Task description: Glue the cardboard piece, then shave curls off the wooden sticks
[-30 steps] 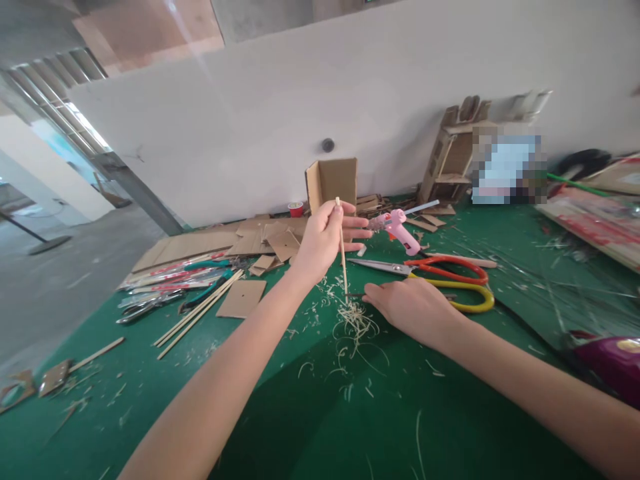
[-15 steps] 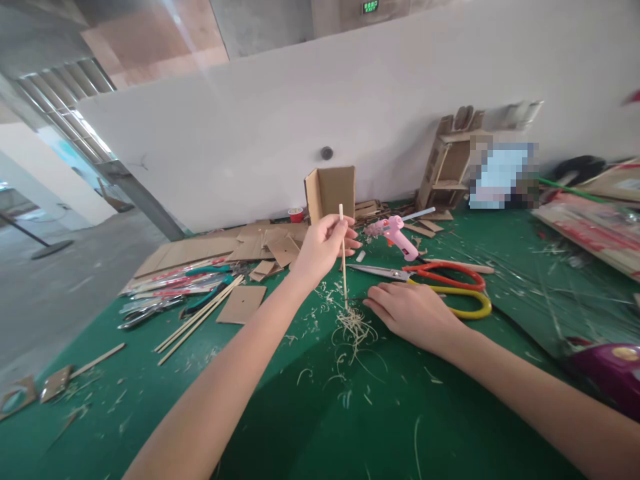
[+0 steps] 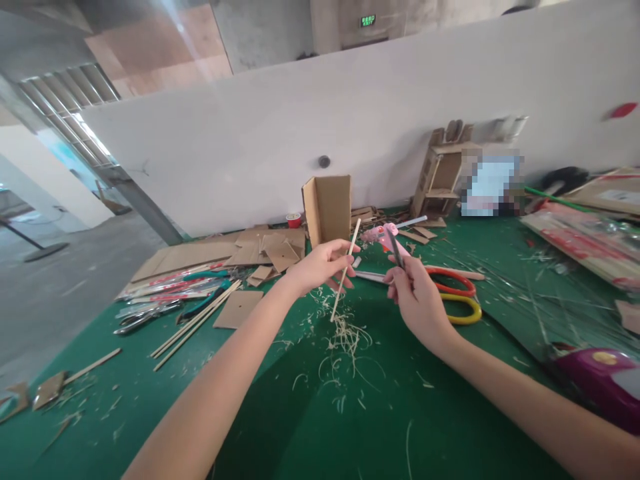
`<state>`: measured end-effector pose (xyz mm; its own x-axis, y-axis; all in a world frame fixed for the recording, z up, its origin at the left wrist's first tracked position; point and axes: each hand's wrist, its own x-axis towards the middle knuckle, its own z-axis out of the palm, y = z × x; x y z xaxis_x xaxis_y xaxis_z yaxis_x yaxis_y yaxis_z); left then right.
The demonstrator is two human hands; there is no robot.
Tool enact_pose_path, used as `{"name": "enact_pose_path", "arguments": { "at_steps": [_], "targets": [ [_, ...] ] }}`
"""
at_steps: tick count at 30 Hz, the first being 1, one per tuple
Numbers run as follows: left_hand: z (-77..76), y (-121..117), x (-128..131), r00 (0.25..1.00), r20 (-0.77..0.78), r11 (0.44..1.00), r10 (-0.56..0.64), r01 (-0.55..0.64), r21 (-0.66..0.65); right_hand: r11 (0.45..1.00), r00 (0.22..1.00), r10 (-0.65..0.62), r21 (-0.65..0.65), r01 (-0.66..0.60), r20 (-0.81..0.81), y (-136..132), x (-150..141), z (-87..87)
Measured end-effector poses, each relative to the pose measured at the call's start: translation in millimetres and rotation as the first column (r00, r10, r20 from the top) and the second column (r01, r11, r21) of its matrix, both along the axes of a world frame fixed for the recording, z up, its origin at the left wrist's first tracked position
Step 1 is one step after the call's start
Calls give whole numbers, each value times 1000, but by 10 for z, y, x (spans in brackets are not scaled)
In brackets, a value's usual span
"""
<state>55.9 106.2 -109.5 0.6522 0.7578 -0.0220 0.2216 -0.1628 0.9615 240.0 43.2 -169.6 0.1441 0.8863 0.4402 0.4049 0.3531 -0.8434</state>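
My left hand (image 3: 323, 267) pinches a thin wooden stick (image 3: 337, 301), held at a slant with its lower end just over a heap of curled wood shavings (image 3: 349, 335). In my right hand (image 3: 417, 297) is a slim dark knife (image 3: 394, 248), its tip pointing up and away from me, apart from the stick. Scissors with red and yellow handles (image 3: 457, 317) lie behind my right hand, which partly covers them. Just beyond the knife lies a pink glue gun (image 3: 387, 233), also partly hidden.
A folded cardboard piece (image 3: 335, 207) stands by the wall, left of a small cardboard shelf (image 3: 445, 173). Cardboard scraps (image 3: 280, 250), pliers (image 3: 205, 303) and loose sticks (image 3: 195, 327) lie on the left. Packaged sticks (image 3: 580, 237) and a purple object (image 3: 595, 380) are at right.
My right hand has risen from the table, bringing the knife up into view. The stick has gone from nearly upright to slanted, its top leaning right.
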Motion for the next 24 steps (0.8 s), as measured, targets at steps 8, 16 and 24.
{"name": "enact_pose_path", "arguments": {
  "at_steps": [8,16,24],
  "targets": [
    [250,-168,-21,942,-333,898,28,123,423,996,877,14,-68,-53,-479,10,34,190],
    [332,-261,-44,903,-421,796,81,196,573,940,896,122,-240,-243,-428,-38,0,213],
    [700,-269,-521,807,-516,816,287,76,574,956,871,55,-226,-187,-488,48,27,136]
  ]
}}
